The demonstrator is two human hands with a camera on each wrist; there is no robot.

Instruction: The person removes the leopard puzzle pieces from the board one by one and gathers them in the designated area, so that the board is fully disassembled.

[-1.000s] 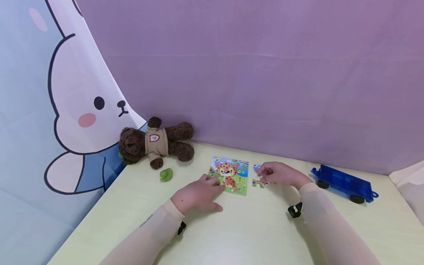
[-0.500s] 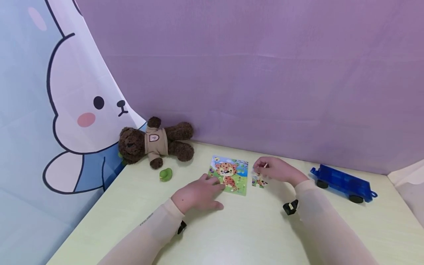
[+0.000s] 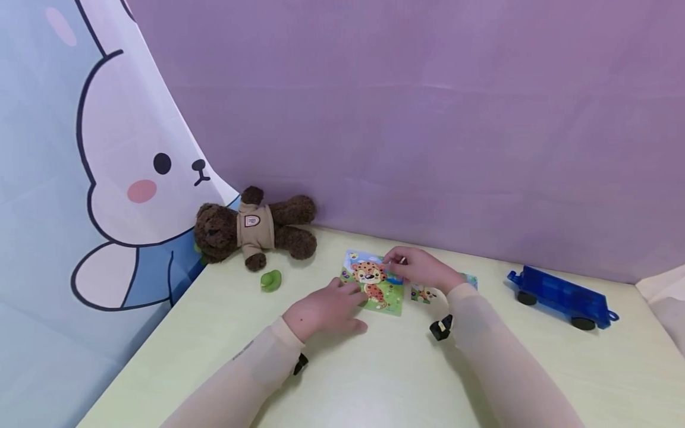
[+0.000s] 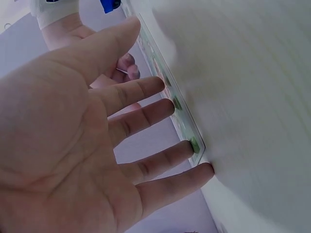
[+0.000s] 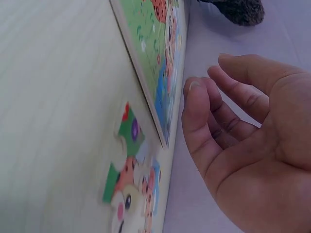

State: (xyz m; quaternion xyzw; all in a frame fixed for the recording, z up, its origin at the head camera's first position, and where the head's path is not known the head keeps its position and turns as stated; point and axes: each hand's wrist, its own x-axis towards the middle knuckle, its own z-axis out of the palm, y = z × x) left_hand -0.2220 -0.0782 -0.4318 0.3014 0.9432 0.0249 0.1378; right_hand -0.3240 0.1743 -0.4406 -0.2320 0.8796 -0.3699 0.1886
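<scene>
A square jigsaw puzzle board (image 3: 393,302) with a spotted cub on it lies flat on the table. My left hand (image 3: 326,310) rests at its lower left corner, the straight fingertips touching the board's edge in the left wrist view. Over the board's upper right side is my right hand (image 3: 424,270), thumb and forefinger brought together. A thin pale edge of a puzzle piece (image 4: 121,71) shows between its fingers in the left wrist view; the rest of the piece is hidden. Loose puzzle pieces (image 5: 129,170) lie beside the board, partly under the right hand.
A brown teddy bear (image 3: 255,229) lies at the back left, with a small green toy (image 3: 271,280) in front of it. A blue toy wagon (image 3: 562,295) stands at the right. A purple cloth (image 3: 407,131) rises behind the table.
My right hand has lifted from the loose pieces and moved left over the board, pinching a piece. More loose pieces now show beneath it. The left hand has stayed at the board's corner.
</scene>
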